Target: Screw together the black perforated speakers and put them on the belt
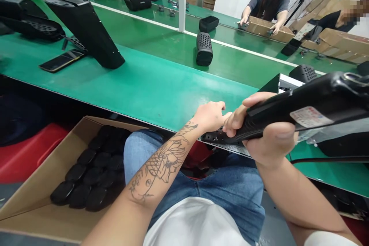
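My right hand (266, 130) is wrapped round the grip of a black power tool (311, 105) with a white label, held level over the front edge of the green belt (155, 84). My left hand (210, 116) is curled shut beside it and rests on a small black perforated part (217, 136) at the tool's tip, at the belt edge. What the left fingers pinch is hidden.
A cardboard box (43, 184) of several black oval shells sits by my left knee. A black perforated speaker shell (204, 49), a large black stand (86, 30) and a phone (62, 60) lie on the belt. Other people work at cartons (265, 29) across it.
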Available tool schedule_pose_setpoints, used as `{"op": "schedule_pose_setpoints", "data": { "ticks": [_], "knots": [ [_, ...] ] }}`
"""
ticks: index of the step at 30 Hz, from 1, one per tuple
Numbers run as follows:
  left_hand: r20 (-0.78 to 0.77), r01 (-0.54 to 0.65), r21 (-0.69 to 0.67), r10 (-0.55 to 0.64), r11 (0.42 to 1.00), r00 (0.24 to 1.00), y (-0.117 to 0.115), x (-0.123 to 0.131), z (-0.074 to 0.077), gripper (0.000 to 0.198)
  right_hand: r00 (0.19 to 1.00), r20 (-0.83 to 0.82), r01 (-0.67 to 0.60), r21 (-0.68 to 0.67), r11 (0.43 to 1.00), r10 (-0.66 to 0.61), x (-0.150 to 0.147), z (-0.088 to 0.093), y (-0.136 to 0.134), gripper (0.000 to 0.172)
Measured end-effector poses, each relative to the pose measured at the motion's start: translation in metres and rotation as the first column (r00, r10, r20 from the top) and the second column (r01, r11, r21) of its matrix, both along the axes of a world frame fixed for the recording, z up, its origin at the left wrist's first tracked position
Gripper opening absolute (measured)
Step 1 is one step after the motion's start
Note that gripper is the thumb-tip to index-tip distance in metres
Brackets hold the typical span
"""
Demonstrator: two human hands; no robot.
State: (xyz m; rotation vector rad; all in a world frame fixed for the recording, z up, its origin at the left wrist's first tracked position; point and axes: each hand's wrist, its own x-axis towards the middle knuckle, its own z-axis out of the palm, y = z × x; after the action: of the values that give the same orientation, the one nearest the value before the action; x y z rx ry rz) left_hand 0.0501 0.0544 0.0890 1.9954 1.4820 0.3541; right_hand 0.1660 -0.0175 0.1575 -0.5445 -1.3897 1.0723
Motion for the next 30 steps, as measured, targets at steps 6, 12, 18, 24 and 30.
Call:
{"op": "schedule_pose_setpoints", "data": {
  "ticks": [6,12,18,24,30],
  "knots": [
    [0.015,0.064,0.1,-0.066,0.993,0.998,0.003,-0.003,-0.011,0.033,0.997,0.026,-0.066,-0.02,0.998,0.067,0.002,-0.006,0.005,0.036],
    [0.005,0.09,0.098,-0.09,0.991,0.996,0.006,-0.003,-0.014,0.029,0.993,0.019,-0.112,-0.053,0.992,0.114,0.002,-0.015,0.01,0.032],
    [0.026,0.093,0.112,-0.096,0.989,0.995,0.002,-0.005,-0.006,0.026,0.978,-0.001,-0.21,-0.051,0.976,0.21,0.003,-0.018,0.008,0.038],
    [0.011,0.103,0.038,-0.104,0.994,0.995,0.004,-0.007,-0.004,0.024,0.957,0.044,-0.282,-0.092,0.955,0.286,0.006,-0.027,0.011,0.035],
    [0.05,0.094,0.086,-0.098,0.992,0.994,0.002,-0.006,-0.001,0.02,0.971,0.041,-0.237,-0.008,0.971,0.237,0.001,-0.026,0.009,0.036]
  ]
}}
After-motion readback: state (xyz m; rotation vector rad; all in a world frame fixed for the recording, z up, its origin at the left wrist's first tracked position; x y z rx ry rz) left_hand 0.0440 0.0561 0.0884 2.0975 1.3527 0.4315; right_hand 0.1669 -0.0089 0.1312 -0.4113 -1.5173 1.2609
